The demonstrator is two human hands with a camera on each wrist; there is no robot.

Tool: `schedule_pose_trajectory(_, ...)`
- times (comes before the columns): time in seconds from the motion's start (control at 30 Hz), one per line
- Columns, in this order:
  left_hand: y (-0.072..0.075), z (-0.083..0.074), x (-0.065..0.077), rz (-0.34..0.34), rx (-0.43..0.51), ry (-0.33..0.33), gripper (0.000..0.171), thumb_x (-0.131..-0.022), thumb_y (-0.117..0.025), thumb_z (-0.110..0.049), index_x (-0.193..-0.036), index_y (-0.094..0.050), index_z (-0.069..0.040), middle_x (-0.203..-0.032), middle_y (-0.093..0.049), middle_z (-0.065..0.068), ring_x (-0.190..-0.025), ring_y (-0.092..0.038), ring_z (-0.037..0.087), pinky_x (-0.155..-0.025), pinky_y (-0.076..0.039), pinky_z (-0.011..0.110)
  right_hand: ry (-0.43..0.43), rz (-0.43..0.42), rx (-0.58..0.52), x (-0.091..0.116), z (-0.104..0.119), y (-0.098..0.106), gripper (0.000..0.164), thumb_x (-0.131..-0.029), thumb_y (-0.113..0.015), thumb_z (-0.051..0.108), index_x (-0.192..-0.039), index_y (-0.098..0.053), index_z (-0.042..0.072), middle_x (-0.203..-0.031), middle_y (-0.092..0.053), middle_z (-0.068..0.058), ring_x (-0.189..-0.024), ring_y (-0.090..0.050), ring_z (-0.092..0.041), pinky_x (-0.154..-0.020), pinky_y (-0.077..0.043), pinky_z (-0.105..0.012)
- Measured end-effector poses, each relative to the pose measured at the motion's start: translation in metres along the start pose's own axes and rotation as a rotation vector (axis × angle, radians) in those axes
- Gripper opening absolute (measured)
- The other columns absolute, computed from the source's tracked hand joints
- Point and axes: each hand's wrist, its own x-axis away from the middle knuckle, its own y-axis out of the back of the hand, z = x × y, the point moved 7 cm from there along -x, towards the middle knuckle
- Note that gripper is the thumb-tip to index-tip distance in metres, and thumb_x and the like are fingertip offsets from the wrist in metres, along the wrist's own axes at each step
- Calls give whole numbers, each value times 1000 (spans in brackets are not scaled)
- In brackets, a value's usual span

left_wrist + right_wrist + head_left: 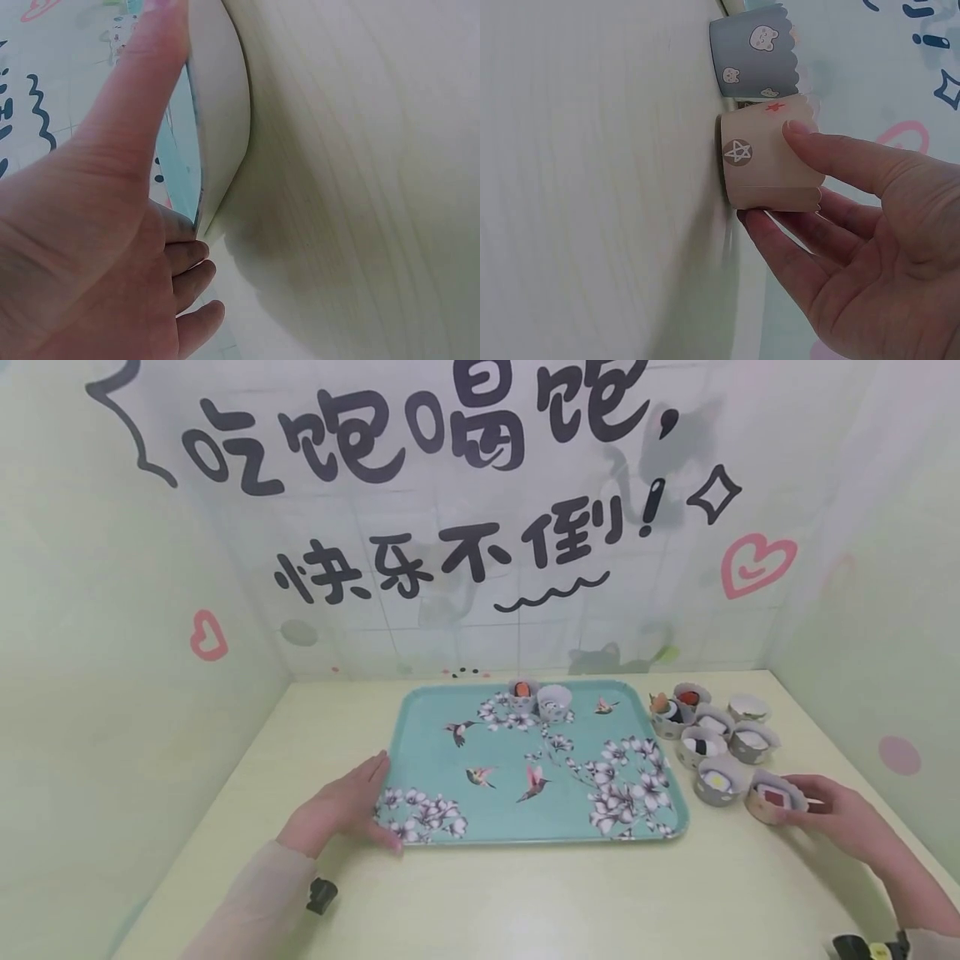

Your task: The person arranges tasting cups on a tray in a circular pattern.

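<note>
A turquoise tray [442,760] printed with blossoms and birds lies on the table. My left hand [348,802] rests at its front left corner, fingers along the left edge and thumb at the front rim. In the left wrist view the thumb [131,97] lies against the tray's pale side [217,90]. At the right, my right hand [847,822] pinches a beige paper baking cup [761,161] with star prints between thumb and fingers. A white piece with a dark red top [772,795] sits inside. Beside it stands a grey-blue paper cup [754,56] with bear prints.
Two paper cups, one with an orange-topped piece [522,690] and one with a white piece [554,703], stand at the tray's back. Several more filled cups [700,747] cluster right of the tray. Walls [885,635] enclose the table's back and sides.
</note>
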Motion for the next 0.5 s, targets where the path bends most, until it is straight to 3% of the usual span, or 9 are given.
schedule_pose_trajectory(0.17,-1,0,-1,1,3,0,144,-55,-85,-69,-154,-18,10,-163,-17,29,-150,-22,46,-121,-31,57,-5,3,-15,2,1,2,52,-87,-75,16,-124,-53,-14,-96,-41,48,-82,-49,22,-68,-53,-13)
schedule_pose_trajectory(0.3,-1,1,-1,-5,-6,0,144,-54,-84,-70,-154,-18,10,-163,-17,29,-150,-23,46,-121,-31,56,26,-13,-37,1,5,6,44,-87,-75,11,-120,-57,-11,-97,-43,49,-81,-51,21,-67,-54,-14)
schedule_pose_trajectory(0.43,0,1,0,-7,-15,-4,144,-54,-84,-71,-154,-19,11,-163,-18,30,-150,-23,46,-121,-31,56,37,-16,-54,-1,10,11,33,-87,-75,10,-116,-63,2,-97,-46,48,-82,-52,21,-67,-53,-11)
schedule_pose_trajectory(0.5,0,1,0,-5,-15,-4,144,-54,-84,-70,-154,-19,11,-163,-18,30,-150,-23,46,-121,-31,56,31,-10,-49,-3,11,14,35,-88,-74,12,-118,-62,1,-97,-47,47,-82,-52,21,-68,-51,-10)
